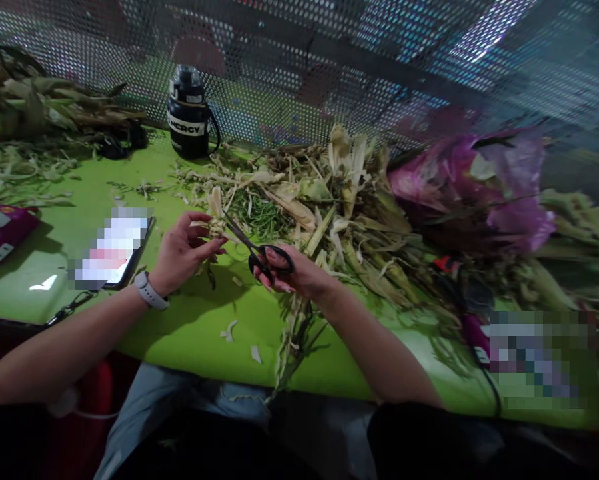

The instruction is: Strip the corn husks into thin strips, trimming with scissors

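Note:
In the middle of the view my left hand (179,250), with a pale watch band (150,292) at the wrist, pinches a small bunched piece of corn husk (216,202). My right hand (302,272) has its fingers in the loops of black-handled scissors (252,245). Their blades point up and left, with the tips close to the husk piece; whether they touch it I cannot tell. Beyond both hands lies a heap of dry corn husks (346,227) with a patch of green shreds (259,212) in it. Several trimmed scraps (256,353) lie below.
A phone (112,250) lies on the green table (194,347), left of my left hand. Behind stands a dark bottle (186,117) against a perforated metal panel (289,80). More husks (34,110) fill the far left, and a pink plastic bag (474,187) lies at right.

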Motion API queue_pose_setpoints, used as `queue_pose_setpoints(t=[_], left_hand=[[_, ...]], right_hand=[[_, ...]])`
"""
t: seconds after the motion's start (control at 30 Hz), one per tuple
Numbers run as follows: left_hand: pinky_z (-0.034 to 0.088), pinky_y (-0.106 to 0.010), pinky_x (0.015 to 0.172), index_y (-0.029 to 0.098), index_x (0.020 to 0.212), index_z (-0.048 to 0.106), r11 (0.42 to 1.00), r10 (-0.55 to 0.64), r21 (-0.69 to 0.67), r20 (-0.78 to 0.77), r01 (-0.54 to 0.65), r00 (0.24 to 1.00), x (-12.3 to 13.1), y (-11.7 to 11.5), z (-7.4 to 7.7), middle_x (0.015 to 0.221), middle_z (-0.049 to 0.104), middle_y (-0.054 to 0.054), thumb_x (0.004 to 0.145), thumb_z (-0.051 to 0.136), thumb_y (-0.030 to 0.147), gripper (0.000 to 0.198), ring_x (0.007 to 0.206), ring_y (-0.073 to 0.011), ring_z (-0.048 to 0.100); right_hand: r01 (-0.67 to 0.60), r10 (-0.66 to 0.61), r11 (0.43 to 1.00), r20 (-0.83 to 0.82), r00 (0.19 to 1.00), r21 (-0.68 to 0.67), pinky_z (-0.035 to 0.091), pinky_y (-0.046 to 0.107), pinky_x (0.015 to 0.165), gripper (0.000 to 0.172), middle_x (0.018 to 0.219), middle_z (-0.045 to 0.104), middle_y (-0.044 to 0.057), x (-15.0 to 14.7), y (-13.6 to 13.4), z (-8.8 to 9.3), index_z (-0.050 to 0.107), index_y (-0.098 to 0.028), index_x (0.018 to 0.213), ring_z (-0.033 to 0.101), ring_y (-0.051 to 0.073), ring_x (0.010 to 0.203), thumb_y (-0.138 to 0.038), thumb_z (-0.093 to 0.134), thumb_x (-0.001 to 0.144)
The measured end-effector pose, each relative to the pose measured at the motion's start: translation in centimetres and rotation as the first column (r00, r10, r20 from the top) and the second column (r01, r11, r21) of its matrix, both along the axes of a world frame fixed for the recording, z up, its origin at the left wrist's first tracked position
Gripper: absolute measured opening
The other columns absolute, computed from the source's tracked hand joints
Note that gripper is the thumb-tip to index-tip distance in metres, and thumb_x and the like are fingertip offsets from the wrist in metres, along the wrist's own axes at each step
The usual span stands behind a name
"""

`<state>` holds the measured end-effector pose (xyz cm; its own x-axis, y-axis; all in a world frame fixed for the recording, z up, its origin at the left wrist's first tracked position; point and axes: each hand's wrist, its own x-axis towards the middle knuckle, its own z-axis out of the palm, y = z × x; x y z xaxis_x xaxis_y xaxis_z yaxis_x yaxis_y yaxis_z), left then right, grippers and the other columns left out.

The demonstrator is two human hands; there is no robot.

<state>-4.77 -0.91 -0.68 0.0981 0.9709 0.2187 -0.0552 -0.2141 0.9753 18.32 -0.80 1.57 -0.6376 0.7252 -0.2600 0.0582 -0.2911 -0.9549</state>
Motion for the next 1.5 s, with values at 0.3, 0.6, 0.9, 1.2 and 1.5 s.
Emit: queue_pose_setpoints(t=[0.3,0.6,0.9,1.2,1.5], left_hand=[[0.063,-0.026,0.06,0.016,0.107,0.051,1.0,-0.012,0.02,-0.029,0.012,1.0,0.0,-0.1,-0.1,0.076,0.07,-0.001,0.076,0.078,0.027,0.043,0.068,-0.0182,0.074],[0.064,-0.029,0.064,0.015,0.108,0.052,1.0,-0.009,0.003,-0.021,0.009,1.0,-0.2,0.0,0.2,0.081,0.073,-0.004,0.075,0.078,0.028,0.043,0.069,-0.0179,0.074],[0.061,-0.023,0.058,0.015,0.107,0.052,1.0,0.006,0.018,-0.04,-0.005,0.999,-0.2,-0.1,0.2,0.08,0.072,-0.004,0.075,0.077,0.023,0.041,0.068,-0.0167,0.073],[0.06,-0.024,0.055,0.014,0.109,0.053,0.998,0.002,0.063,-0.127,0.006,0.992,-0.2,-0.2,-0.3,0.083,0.073,-0.006,0.077,0.075,0.027,0.041,0.07,-0.0179,0.074],[0.062,-0.028,0.063,0.014,0.108,0.055,0.982,0.056,0.188,-0.239,-0.01,0.969,-0.3,-0.1,-0.3,0.084,0.073,-0.007,0.079,0.074,0.026,0.037,0.071,-0.0169,0.073]], right_hand=[[0.032,-0.032,0.999,0.005,0.999,-0.035,0.017,0.014,0.028,0.054,0.052,0.061,-0.002,-0.3,-0.1,0.2,0.061,-0.011,0.073,0.033,0.0,0.029,-0.065,0.072,0.069],[0.118,-0.118,0.993,-0.018,0.993,0.023,0.018,0.014,0.029,0.054,0.05,0.061,0.0,0.8,0.3,0.4,0.062,-0.012,0.071,0.034,0.0,0.03,-0.065,0.072,0.066],[-0.026,0.025,0.999,0.041,0.999,0.028,0.021,0.015,0.029,0.055,0.054,0.063,0.001,0.9,0.1,0.2,0.065,-0.012,0.074,0.035,0.002,0.033,-0.067,0.067,0.07],[-0.035,0.033,0.999,0.065,0.997,0.036,0.017,0.015,0.03,0.057,0.048,0.06,-0.001,0.7,0.3,0.3,0.061,-0.012,0.073,0.031,0.0,0.03,-0.068,0.069,0.069],[-0.016,0.013,0.999,0.087,0.996,0.034,0.015,0.015,0.032,0.047,0.044,0.054,-0.005,0.8,0.3,0.3,0.058,-0.014,0.071,0.03,0.001,0.031,-0.058,0.074,0.07]])
